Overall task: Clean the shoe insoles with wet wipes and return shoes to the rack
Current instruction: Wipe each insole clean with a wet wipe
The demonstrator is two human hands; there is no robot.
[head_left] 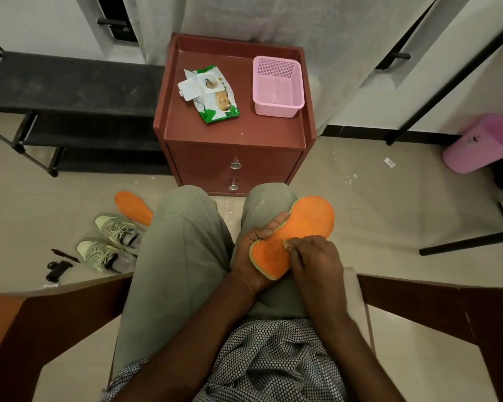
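Observation:
An orange insole (302, 227) lies over my right knee. My left hand (253, 250) cups it from below at the heel, thumb curled over its edge. My right hand (314, 262) presses down on the insole's middle, fingers curled around a small wad of wipe (288, 243) that barely shows. A second orange insole (132, 207) lies on the floor to the left, beside a pair of grey-green sneakers (111, 242). The wet wipes pack (212, 94), its lid flipped open, sits on the red-brown nightstand (238, 132). The black shoe rack (70, 111) stands at the left wall.
A pink mesh basket (278, 87) stands on the nightstand's right side. A pink bin (482, 143) is at the far right near black frame legs (468, 242). Small black items (58, 265) lie on the floor by the sneakers. Wooden chair arms flank my lap.

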